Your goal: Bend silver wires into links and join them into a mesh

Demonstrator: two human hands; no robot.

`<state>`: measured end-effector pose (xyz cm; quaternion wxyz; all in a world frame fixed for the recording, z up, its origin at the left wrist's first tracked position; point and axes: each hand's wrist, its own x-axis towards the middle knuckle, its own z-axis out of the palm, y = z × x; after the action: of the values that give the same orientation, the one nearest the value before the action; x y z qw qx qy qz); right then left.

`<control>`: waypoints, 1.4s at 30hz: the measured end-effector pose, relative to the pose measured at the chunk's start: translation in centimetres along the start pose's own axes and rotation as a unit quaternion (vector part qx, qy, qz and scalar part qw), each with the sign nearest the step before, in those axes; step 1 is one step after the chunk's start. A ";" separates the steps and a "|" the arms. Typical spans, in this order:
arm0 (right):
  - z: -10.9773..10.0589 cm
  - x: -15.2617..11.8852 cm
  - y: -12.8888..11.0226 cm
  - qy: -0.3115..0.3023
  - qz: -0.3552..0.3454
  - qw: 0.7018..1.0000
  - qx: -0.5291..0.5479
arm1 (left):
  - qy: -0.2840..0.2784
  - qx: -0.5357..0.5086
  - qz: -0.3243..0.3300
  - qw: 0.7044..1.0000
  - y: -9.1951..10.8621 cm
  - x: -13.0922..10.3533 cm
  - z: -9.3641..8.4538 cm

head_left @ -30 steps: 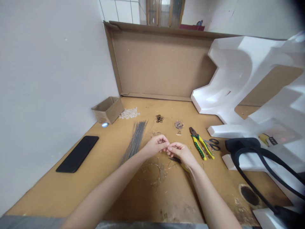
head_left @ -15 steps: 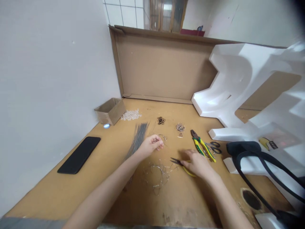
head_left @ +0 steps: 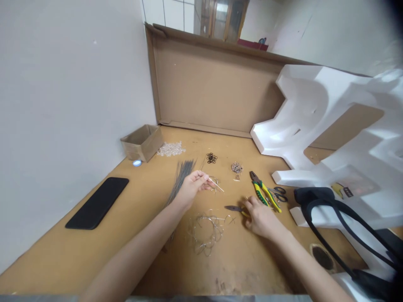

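Observation:
My left hand (head_left: 197, 186) pinches a short thin piece of wire (head_left: 217, 185), which points down and to the right from the fingertips. My right hand (head_left: 258, 216) has its fingers curled round the yellow handles of small long-nose pliers (head_left: 233, 208); the jaws look closed and point left, low over the table, and most of the handles are hidden by the hand. Beside my left wrist lies a bundle of straight grey wires (head_left: 181, 178). Below and between the hands is a loose heap of bent wire loops (head_left: 206, 235).
Around the work lie clear beads (head_left: 171, 149), black rings (head_left: 211, 158), a small metal pile (head_left: 236, 167), green-and-yellow pliers (head_left: 264, 191) and scissors (head_left: 279, 193). A small cardboard box (head_left: 141, 144) and black phone (head_left: 98, 203) stand left; white foam (head_left: 283, 142) and a black strap (head_left: 317, 199) bound the right.
My left hand has turned and moved slightly left, so the wire in its fingers now shows clearly. My right hand has closed round the pliers' handles, and the jaws have turned.

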<state>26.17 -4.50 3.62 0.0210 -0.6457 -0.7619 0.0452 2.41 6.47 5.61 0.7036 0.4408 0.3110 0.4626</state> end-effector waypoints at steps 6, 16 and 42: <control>-0.8 1.4 2.8 0.072 0.094 0.874 0.471 | 0.004 -0.032 0.001 0.999 0.8 0.7 -0.5; -3.5 6.8 -0.3 0.123 0.035 0.710 0.693 | 0.093 -0.006 0.124 0.988 1.7 1.4 1.3; -0.9 8.8 -9.5 0.139 -0.038 0.768 0.624 | 0.128 0.043 0.264 0.955 1.1 -0.1 2.9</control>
<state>15.47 2.66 5.19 0.5265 -0.4602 -0.5787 0.4196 4.42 5.56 7.80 0.4915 0.4740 0.2902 0.6704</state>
